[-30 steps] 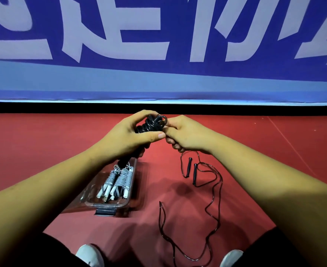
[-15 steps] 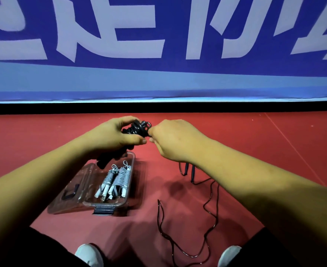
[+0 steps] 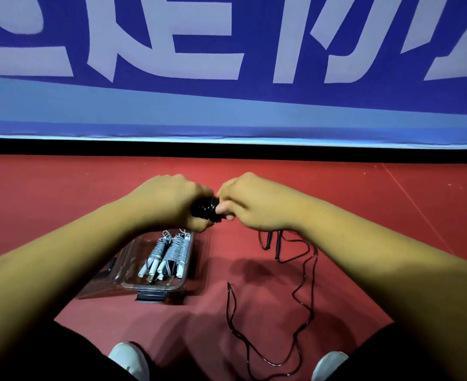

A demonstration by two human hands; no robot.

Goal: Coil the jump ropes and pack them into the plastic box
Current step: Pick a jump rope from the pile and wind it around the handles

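1. Two hands are brought together above the red floor [image 3: 61, 204], with a coiled black jump rope [image 3: 203, 210] held between them.
2. The left hand [image 3: 169, 202] is curled round the left part of that bundle, its fingers wrapped beneath it.
3. The right hand [image 3: 254, 204] is closed at the bundle's right end, where the coil is pinched by the fingertips [image 3: 222, 209].
4. The black bundle is held in the air, over the far end of the clear plastic box [image 3: 155, 287] and not yet inside it.
5. The box is set on the floor with its lid [image 3: 105, 287] lying open to the left. Coiled grey-white jump ropes [image 3: 169, 254] are laid side by side in it, white handles toward the person. A dark latch [image 3: 152, 296] is seen at its near end.
6. A loose black jump rope [image 3: 306, 292] is spread on the floor to the right of the box. Its two handles [image 3: 277, 246] are placed below the right wrist, and the cord is trailed between two white shoes [image 3: 129, 358].
7. Large pale characters are printed on the blue banner [image 3: 226, 111] behind. They are cut off by the top edge and cannot be read.
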